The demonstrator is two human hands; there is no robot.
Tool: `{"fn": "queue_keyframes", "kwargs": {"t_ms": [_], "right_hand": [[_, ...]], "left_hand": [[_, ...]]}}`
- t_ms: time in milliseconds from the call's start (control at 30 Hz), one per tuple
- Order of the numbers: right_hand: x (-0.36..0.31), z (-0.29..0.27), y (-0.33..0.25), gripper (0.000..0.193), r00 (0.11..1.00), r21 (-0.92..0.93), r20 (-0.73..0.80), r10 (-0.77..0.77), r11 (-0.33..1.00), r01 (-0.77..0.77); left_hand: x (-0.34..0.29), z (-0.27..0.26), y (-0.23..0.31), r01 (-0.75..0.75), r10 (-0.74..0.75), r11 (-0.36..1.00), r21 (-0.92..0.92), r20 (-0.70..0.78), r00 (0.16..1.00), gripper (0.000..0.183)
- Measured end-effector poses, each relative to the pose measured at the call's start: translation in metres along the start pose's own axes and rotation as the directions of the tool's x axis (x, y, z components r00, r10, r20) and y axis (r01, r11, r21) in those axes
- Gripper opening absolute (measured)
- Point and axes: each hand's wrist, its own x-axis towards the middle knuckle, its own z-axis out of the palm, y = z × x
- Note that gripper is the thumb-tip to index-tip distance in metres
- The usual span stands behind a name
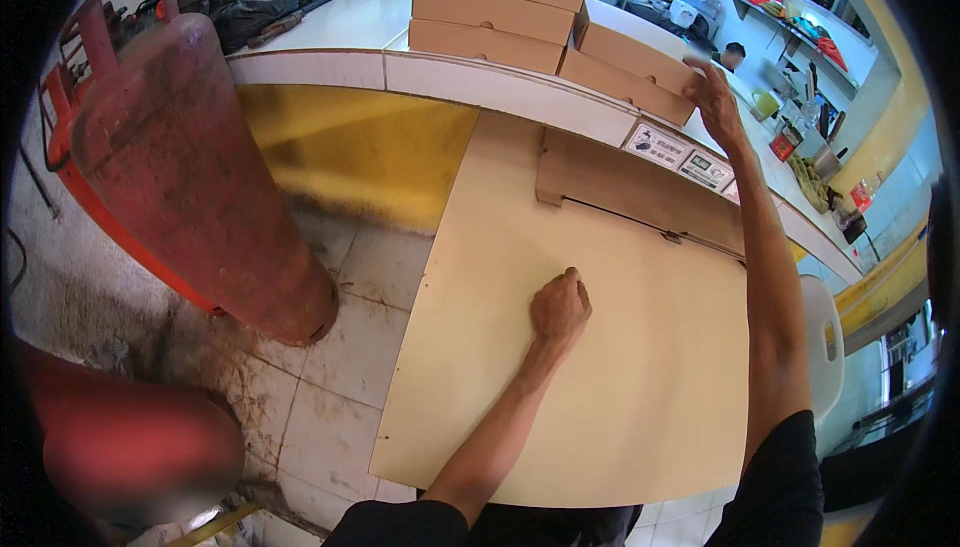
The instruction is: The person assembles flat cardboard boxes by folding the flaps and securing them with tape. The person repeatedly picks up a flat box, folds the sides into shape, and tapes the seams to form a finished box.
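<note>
My left hand (562,309) is closed in a fist over the pale yellow tabletop (480,347), with nothing visible in it. My right arm reaches far forward. At the end of it, my right hand (715,107) grips the right corner of a brown cardboard box (630,55), its fingers bent at the edge. That box lies on another cardboard box (620,87) on the white-tiled counter (440,75). To their left rises a taller stack of flat cardboard boxes (490,22), each with a small notch in its front.
A large worn red gas cylinder (190,167) stands at the left, with another red rounded object (140,447) nearer. A brown panel (640,187) runs along the table's far side. A white chair (822,337) stands at the right. Bottles and kitchen things crowd the far counter.
</note>
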Motion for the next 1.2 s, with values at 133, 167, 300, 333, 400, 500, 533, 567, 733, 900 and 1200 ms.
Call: {"fn": "queue_keyframes", "kwargs": {"t_ms": [133, 167, 300, 333, 400, 500, 533, 567, 733, 900, 1200], "right_hand": [[0.002, 0.005, -0.003, 0.046, 0.998, 0.005, -0.013, -0.062, 0.998, 0.062], [0.003, 0.006, -0.004, 0.046, 0.998, 0.017, -0.009, -0.059, 0.998, 0.059], [0.002, 0.001, -0.007, 0.045, 0.999, 0.020, 0.005, 0.032, 0.999, -0.032], [-0.002, -0.002, -0.008, 0.045, 0.993, -0.145, -0.104, -0.050, 0.989, 0.035], [-0.011, 0.006, -0.033, 0.045, 0.927, -0.451, -0.268, -0.260, 0.885, 0.118], [-0.051, 0.006, -0.107, 0.046, 0.869, 0.076, -0.495, -0.016, 0.995, 0.062], [-0.082, 0.001, -0.144, 0.047, 0.880, 0.345, -0.453, 0.144, 0.938, 0.024], [-0.113, -0.002, -0.196, 0.041, 0.834, 0.389, -0.477, 0.278, 0.917, -0.083], [-0.232, -0.028, -0.340, 0.035, 0.592, 0.569, -0.767, 0.247, 0.688, 0.450], [-0.229, -0.060, -0.367, 0.020, 0.938, 0.960, -0.277, 0.209, 0.027, 0.277], [-0.205, -0.036, -0.307, 0.033, 0.968, 0.987, -0.157, -0.195, -0.063, 0.147]], "left_hand": [[0.000, 0.001, 0.002, 0.013, -0.013, 1.000, 0.017, 0.020, 1.000, 0.010], [0.000, 0.000, 0.002, 0.014, -0.015, 1.000, 0.014, 0.020, 1.000, 0.009], [-0.001, 0.002, 0.008, 0.011, -0.010, 1.000, -0.020, 0.022, 1.000, 0.009], [-0.003, 0.004, 0.010, 0.003, -0.003, 1.000, -0.025, 0.025, 1.000, 0.009], [-0.002, 0.002, 0.008, 0.011, -0.011, 1.000, -0.005, 0.029, 1.000, 0.010], [0.004, -0.008, 0.000, 0.029, -0.029, 0.999, 0.014, 0.007, 1.000, 0.010], [0.002, -0.009, -0.003, 0.023, -0.023, 1.000, -0.008, -0.016, 1.000, 0.010], [0.002, -0.010, -0.007, 0.023, -0.024, 0.999, -0.023, -0.044, 0.999, 0.009], [-0.005, 0.003, 0.008, 0.013, -0.013, 0.999, -0.040, -0.006, 1.000, 0.008], [-0.005, -0.001, 0.001, -0.039, 0.039, 0.999, -0.005, -0.070, 0.997, 0.009], [-0.002, -0.004, -0.002, -0.014, 0.014, 1.000, 0.013, -0.035, 0.999, 0.009]]}}
